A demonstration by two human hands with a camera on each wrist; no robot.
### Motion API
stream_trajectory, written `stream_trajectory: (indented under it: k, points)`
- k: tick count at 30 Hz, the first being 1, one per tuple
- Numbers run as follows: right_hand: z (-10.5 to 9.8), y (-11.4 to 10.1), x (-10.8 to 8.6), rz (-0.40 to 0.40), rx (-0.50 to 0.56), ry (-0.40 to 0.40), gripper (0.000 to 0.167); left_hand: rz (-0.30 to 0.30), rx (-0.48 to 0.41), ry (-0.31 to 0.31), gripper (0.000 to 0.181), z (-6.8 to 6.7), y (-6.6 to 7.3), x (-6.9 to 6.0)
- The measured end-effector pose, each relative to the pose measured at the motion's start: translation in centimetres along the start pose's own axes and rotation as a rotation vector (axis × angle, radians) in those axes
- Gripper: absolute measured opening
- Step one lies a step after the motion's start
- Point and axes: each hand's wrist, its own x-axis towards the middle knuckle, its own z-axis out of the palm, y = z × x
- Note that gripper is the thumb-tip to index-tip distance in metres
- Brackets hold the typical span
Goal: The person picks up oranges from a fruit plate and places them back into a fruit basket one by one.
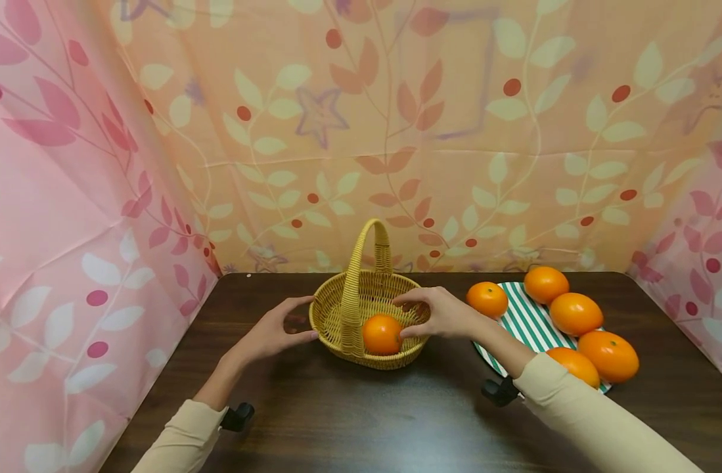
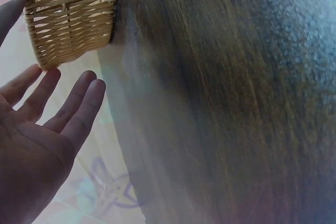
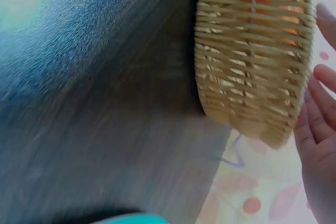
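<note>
A yellow wicker basket [image 1: 361,295] with a tall arched handle stands toward the back of the table, with one orange [image 1: 382,334] inside at the front. At its left side my left hand [image 1: 274,328] has its thumb and fingertips at the rim, fingers spread. My right hand [image 1: 443,313] reaches over the right rim, fingers apart and the thumb beside the orange; whether it touches the fruit I cannot tell. In the left wrist view, the fingers of the left hand [image 2: 39,140] extend toward the wicker wall. Part of the right hand [image 3: 320,140] shows beside the basket in the right wrist view.
On the right, a green-and-white striped plate [image 1: 529,322] lies under and among several oranges [image 1: 576,314]. The dark wooden table [image 1: 361,420] is bordered by patterned curtains [image 1: 361,131] at the back and sides. Each wrist wears a black strap-on device [image 1: 238,417].
</note>
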Motion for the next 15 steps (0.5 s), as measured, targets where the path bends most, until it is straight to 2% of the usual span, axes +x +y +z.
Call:
stream_trajectory:
  k: [4, 8, 11, 15]
  points:
    - [-1.2, 0.0, -1.2, 0.011, 0.051, 0.076, 0.041, -0.009, 0.014, 0.001, 0.073, 0.0, 0.0, 0.0]
    - [-2.6, 0.2, -2.9, 0.026, 0.103, 0.129, 0.035, -0.020, -0.004, 0.002, 0.075, 0.1, 0.1, -0.2]
    - [-3.8, 0.3, -4.3, 0.048, 0.105, 0.154, 0.033, -0.015, -0.018, 0.002, 0.076, 0.0, 0.3, -0.2]
    - [-5.5, 0.3, -6.2, 0.087, 0.043, 0.191, 0.031, -0.013, -0.006, -0.004, 0.076, 0.0, 0.3, -0.2]
